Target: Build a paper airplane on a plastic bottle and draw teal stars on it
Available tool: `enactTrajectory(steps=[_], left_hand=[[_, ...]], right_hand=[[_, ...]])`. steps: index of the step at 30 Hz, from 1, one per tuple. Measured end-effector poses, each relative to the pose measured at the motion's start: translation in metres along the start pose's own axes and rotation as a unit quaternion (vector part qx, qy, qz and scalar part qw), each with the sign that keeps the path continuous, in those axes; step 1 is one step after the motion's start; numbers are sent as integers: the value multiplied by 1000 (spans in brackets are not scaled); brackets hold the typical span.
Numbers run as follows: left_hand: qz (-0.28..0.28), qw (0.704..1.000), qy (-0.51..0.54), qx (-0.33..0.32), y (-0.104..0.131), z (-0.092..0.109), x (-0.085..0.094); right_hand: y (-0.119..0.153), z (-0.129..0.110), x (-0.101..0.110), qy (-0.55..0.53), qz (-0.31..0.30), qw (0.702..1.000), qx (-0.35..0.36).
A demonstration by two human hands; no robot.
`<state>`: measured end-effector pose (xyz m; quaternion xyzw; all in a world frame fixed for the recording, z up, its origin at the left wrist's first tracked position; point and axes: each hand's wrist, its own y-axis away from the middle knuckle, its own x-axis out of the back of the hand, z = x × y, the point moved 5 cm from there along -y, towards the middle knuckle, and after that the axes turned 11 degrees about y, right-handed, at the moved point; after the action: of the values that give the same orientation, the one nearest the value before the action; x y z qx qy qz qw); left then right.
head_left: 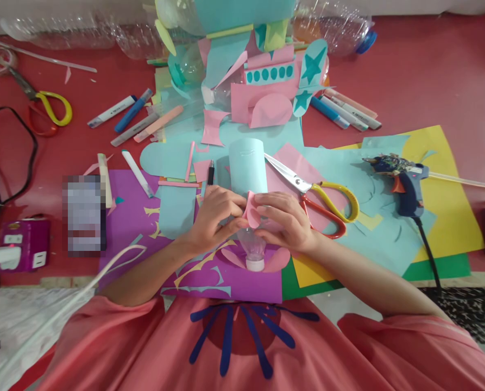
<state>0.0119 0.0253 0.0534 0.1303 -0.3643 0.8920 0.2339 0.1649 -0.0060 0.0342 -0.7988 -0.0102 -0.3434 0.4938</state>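
Note:
A clear plastic bottle lies with its white cap [254,264] toward me, and light blue paper [248,163] is wrapped around its body. Over the bottle, my left hand [220,214] pinches a small folded pink paper piece [253,210] between thumb and fingers. From the other side my right hand [287,221] grips the same piece, its fingers bent across the bottle. Rounded pink paper shapes [278,262] stick out on both sides of the bottle's neck. Part of the bottle is hidden behind my hands.
Open scissors [301,185] lie right of the bottle, and a hot glue gun [409,187] rests farther right on coloured paper. A decorated pink bottle [262,103] stands at the back. Markers [132,117], a phone [84,217] and a purple power adapter [26,244] are on the left.

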Motion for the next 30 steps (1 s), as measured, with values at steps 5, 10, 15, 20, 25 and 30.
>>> enactTrajectory(steps=[5,10,15,20,25,30], left_hand=[[-12,1000,-20,-19,2,2,-2],[-28,999,-27,-31,2,2,-2],[-25,999,-24,-23,0,3,-1],[43,999,17,12,3,-4,6],[88,995,30,27,9,-12,9],[138,989,45,25,11,-15,12]], right_hand=[[-2,3,2,-13,22,1000,-11],[-7,2,3,-9,28,999,-23],[-9,2,9,-42,39,997,-44],[-6,10,12,-80,68,987,-121],[-2,15,9,-103,99,974,-177],[4,21,6,-93,103,968,-208]])
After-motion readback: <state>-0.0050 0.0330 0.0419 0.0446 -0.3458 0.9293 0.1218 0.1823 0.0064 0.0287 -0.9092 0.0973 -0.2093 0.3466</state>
